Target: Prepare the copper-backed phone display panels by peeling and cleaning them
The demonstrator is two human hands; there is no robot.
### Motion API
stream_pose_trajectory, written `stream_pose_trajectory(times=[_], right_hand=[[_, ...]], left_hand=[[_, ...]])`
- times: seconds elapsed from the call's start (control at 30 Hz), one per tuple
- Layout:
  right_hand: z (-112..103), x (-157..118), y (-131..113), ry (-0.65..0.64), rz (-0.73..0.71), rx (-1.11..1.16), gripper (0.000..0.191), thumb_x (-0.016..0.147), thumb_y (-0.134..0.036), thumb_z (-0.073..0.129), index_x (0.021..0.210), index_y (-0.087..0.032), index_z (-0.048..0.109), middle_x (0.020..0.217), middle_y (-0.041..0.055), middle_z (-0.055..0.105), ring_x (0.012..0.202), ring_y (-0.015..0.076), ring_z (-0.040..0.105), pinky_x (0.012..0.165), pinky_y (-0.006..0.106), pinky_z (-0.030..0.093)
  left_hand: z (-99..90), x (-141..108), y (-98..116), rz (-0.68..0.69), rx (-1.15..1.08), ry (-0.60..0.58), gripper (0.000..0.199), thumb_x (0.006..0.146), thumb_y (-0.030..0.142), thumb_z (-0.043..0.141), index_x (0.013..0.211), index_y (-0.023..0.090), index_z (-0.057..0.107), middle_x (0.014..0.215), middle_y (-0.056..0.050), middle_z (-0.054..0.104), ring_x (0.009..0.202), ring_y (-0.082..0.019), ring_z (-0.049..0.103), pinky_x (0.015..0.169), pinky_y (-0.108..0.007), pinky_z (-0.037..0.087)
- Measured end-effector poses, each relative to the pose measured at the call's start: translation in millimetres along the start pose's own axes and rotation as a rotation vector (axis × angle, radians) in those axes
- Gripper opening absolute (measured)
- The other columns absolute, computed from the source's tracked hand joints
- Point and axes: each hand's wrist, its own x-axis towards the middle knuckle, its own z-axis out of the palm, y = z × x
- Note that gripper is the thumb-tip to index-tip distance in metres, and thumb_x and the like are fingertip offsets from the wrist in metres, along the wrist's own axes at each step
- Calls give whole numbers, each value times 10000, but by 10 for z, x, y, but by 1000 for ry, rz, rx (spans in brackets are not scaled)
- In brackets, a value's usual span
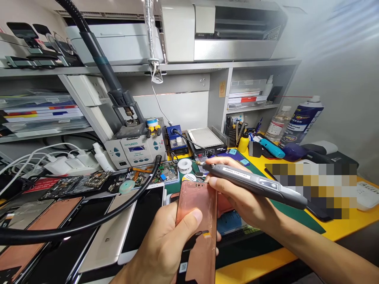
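My left hand [166, 240] is wrapped around a copper-coloured phone screen panel [204, 213], thumb flat on its face and fingertips showing at its right edge. The panel is held tilted, with a short ribbon connector low on its face. In my right hand [239, 193] is a grey pen-shaped electric tool [257, 182] with buttons on its side, gripped near the front. Its narrow end points left, above the panel's top edge. My right fingers are at the panel's upper right corner; whether they touch it I cannot tell. Below lies a green mat [287, 215].
Several phones and panels, including a gold phone [103, 240], lie at the left. A black hose [118, 211] curves over them from the soldering station [136, 152]. Behind stand a solder spool [185, 166], a flat heating plate [205, 138] and a spray can [302, 122].
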Motion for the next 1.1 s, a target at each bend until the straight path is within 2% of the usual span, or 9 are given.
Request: stream_pose_trajectory(times=[0.17, 0.4, 0.5, 0.63, 0.8, 0.93, 1.1], right_hand=[[-26, 12, -11, 63, -92, -150, 273, 928, -294, 691, 1194, -269, 636, 921, 3, 680, 797, 155, 649, 780, 307, 557], [40, 1, -71, 20, -84, -177, 344, 905, -325, 719, 1229, -291, 610, 939, -1, 700, 781, 169, 658, 656, 276, 554], [46, 10, -79, 31, -119, -242, 303, 905, -306, 713, 1195, -284, 628, 901, -14, 692, 746, 158, 640, 667, 280, 546], [-8, 25, -56, 54, -198, -386, 262, 932, -336, 704, 1186, -300, 653, 864, -27, 687, 777, 150, 633, 776, 292, 518], [-40, 22, -41, 105, -229, -445, 240, 927, -359, 715, 1157, -301, 683, 991, -5, 718, 911, 185, 664, 898, 340, 499], [-24, 17, -50, 133, -230, -451, 273, 914, -362, 721, 1173, -283, 685, 1070, 17, 724, 927, 197, 666, 865, 334, 524], [9, 27, -67, 154, -173, -390, 274, 901, -373, 721, 1157, -283, 679, 1025, 23, 722, 845, 198, 683, 711, 303, 581]], left_hand=[[15, -2, 34, 2, -28, 10, 410, 812, 523, 693, 860, 119, 737, 771, -99, 734, 730, -241, 702, 650, -317, 584], [4, -18, 63, 17, 45, -16, 378, 886, 499, 632, 839, 131, 704, 774, -80, 714, 717, -222, 687, 672, -315, 576], [-9, -8, 55, 8, 82, -41, 361, 909, 494, 608, 872, 145, 694, 789, -71, 716, 737, -224, 692, 692, -323, 578], [2, -9, 68, -34, 74, -37, 368, 919, 469, 587, 824, 129, 691, 788, -79, 716, 739, -224, 694, 702, -323, 577], [30, -32, 100, -47, 36, 1, 353, 899, 467, 616, 869, 127, 707, 802, -84, 724, 752, -226, 701, 669, -299, 572], [31, -27, 100, -39, 35, -2, 354, 895, 466, 616, 861, 129, 719, 797, -83, 718, 765, -229, 699, 688, -314, 584], [29, -17, 93, -29, 27, 4, 390, 870, 507, 637, 867, 129, 731, 800, -97, 708, 821, -259, 697, 657, -316, 587]])
